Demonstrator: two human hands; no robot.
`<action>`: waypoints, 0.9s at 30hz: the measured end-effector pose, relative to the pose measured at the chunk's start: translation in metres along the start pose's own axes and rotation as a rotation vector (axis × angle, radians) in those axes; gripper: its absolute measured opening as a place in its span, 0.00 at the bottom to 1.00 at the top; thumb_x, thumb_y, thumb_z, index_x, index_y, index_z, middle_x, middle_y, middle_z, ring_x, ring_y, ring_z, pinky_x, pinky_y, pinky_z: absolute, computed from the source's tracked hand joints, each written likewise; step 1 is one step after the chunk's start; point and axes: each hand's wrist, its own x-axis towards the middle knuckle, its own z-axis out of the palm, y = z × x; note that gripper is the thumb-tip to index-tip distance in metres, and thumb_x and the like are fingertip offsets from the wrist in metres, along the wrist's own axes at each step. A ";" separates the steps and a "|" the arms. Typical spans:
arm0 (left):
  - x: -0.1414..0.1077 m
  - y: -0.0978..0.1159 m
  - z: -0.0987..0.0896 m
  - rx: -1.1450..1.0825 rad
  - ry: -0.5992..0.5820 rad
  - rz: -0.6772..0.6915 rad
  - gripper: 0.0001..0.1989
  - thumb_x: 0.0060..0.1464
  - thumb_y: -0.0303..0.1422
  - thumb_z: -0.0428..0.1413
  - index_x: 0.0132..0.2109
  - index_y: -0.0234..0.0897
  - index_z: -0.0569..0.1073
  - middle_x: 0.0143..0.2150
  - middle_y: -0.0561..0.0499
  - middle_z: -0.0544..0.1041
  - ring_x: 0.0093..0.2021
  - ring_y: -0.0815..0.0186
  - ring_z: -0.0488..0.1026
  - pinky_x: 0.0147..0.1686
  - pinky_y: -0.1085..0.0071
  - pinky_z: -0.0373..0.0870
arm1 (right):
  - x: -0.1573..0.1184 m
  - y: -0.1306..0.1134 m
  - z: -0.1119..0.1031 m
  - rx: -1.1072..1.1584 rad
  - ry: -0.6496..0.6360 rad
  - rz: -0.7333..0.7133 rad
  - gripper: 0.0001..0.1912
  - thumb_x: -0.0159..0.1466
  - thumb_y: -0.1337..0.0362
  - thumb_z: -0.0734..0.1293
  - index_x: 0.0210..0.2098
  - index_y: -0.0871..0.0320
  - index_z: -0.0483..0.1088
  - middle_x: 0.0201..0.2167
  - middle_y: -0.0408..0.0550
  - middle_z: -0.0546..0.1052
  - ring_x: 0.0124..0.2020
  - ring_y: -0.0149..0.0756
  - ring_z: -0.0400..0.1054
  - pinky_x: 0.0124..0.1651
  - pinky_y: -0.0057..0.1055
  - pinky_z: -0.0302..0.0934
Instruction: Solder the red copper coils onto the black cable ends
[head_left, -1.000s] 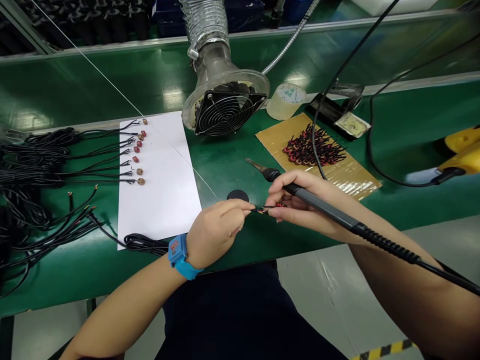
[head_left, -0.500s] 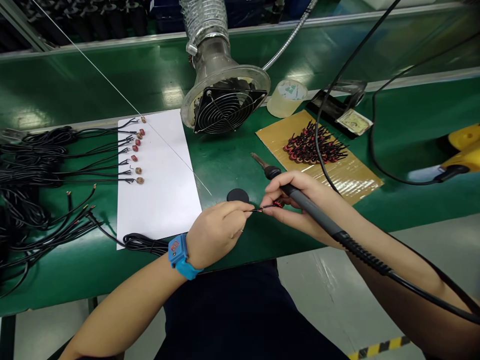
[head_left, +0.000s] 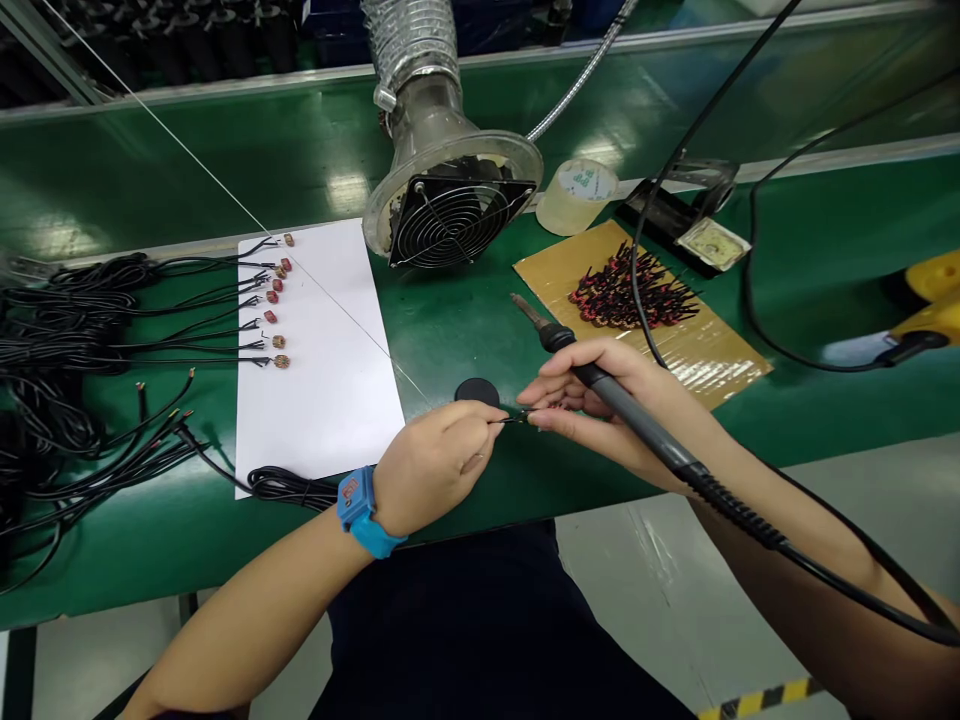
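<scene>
My left hand [head_left: 442, 458], with a blue strap on its wrist, pinches the end of a thin dark wire [head_left: 513, 419]. The fingertips of my right hand [head_left: 600, 395] meet that wire from the other side, at a small red and black part [head_left: 555, 407] mostly hidden by the fingers. A soldering iron [head_left: 637, 420] lies across the same hand between thumb and fingers, its tip pointing up and left. Just behind the fingertips is a black disc [head_left: 477, 390]. On a white sheet [head_left: 322, 350] several black cables end beside small reddish and brown coils [head_left: 271, 297].
A fume extractor [head_left: 454, 215] hangs over the bench. Small red and black parts [head_left: 630, 288] are heaped on a tan board [head_left: 720, 365]. Behind are a tape roll [head_left: 577, 198] and an iron stand [head_left: 682, 225]. Black cable bundles [head_left: 67, 330] cover the left side.
The fingers of my right hand have spread slightly around the small part, and the soldering iron has shifted a little up and right. My left hand is nearly unmoved.
</scene>
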 end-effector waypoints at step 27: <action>0.002 -0.001 0.001 -0.076 -0.020 -0.101 0.20 0.58 0.25 0.50 0.22 0.38 0.50 0.36 0.47 0.77 0.36 0.70 0.75 0.34 0.75 0.72 | -0.002 0.006 -0.002 -0.331 -0.085 -0.166 0.10 0.63 0.58 0.62 0.42 0.55 0.65 0.35 0.46 0.76 0.35 0.33 0.73 0.38 0.29 0.67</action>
